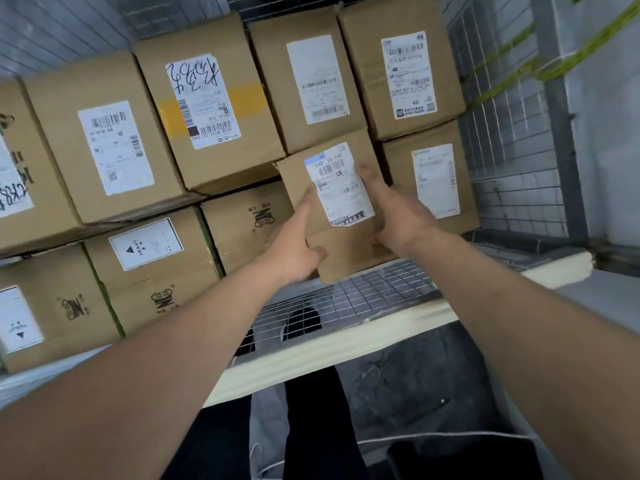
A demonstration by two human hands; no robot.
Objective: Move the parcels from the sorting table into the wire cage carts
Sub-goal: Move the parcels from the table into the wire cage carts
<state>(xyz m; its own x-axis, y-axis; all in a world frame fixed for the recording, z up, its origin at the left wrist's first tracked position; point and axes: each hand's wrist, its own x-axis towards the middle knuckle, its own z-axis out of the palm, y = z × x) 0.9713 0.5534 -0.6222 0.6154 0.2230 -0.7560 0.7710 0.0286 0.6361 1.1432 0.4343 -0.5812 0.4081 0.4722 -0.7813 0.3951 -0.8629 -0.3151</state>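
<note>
A small brown parcel is held between both hands inside the wire cage cart, above the cart's near rim. The left hand grips the parcel's lower left edge, thumb curled under the corner. The right hand is laid along the right side, fingers reaching over the white label.

The parcel is positioned in front of the stacked cartons, next to a carton at the right wall. Whether it already rests on anything cannot be told, since its underside is hidden.

Risks from this position:

1. If the parcel is released with no support beneath, it is likely to drop to the mesh floor and tip.
2. If it is pushed hard, the neighbouring cartons may be shifted.
3. Fingers may be pinched between the parcel and the right-hand carton.
</note>
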